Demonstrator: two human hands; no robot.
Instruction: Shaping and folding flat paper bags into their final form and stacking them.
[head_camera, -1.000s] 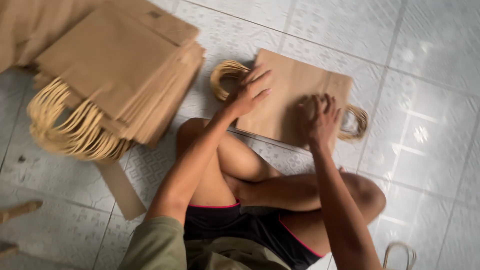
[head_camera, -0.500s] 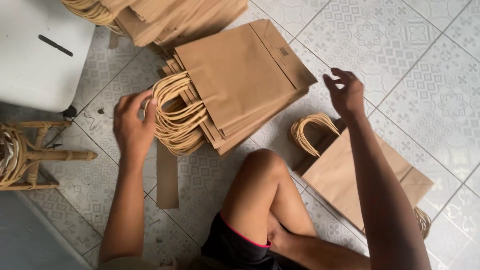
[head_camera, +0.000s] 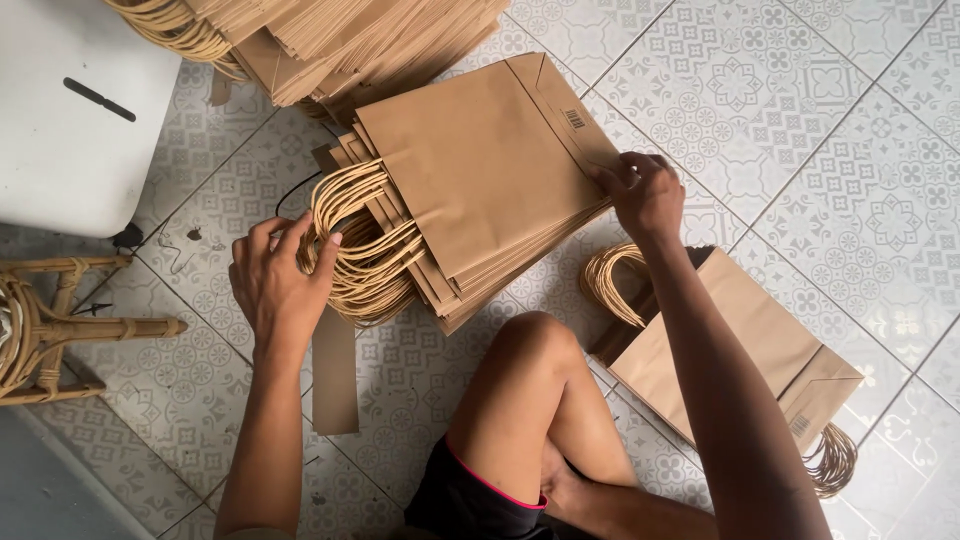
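Observation:
A stack of flat brown paper bags (head_camera: 480, 170) with twisted paper handles lies on the tiled floor in front of my knees. My left hand (head_camera: 275, 280) grips the bunch of handles (head_camera: 365, 250) at the stack's near-left end. My right hand (head_camera: 645, 195) pinches the right edge of the top bag near its folded bottom. A second small pile of brown bags (head_camera: 735, 345) lies to the right, partly under my right forearm, with handles showing at both ends.
A larger heap of the same bags (head_camera: 330, 35) sits at the top. A white box-like object (head_camera: 70, 120) stands at upper left, a rattan stool (head_camera: 50, 320) at left. A loose brown paper strip (head_camera: 335, 375) lies by my left wrist. My bent leg (head_camera: 520, 400) fills the bottom middle.
The view has swung left from the right-hand bag to the stack. My left hand has closed on the stack's handles and my right hand has come down onto the top bag's edge.

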